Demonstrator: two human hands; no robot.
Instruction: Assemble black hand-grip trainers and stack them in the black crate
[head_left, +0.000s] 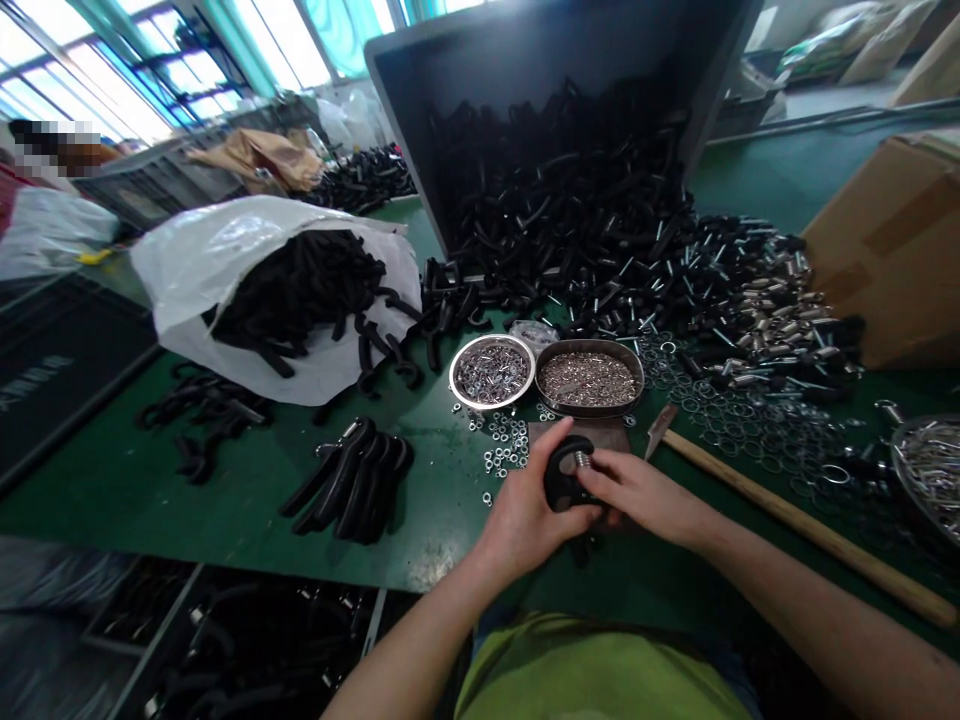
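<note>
Black curved part, smooth, in front of the two small-parts dishes, above the green table. Left hand wraps it from the side, thumb and fingers spread in a C. Right hand pinches a ribbed silvery piece against it. Both forearms angle inward. Round metal dish, oval dark tin, wooden-handled hammer to the right.
</note>
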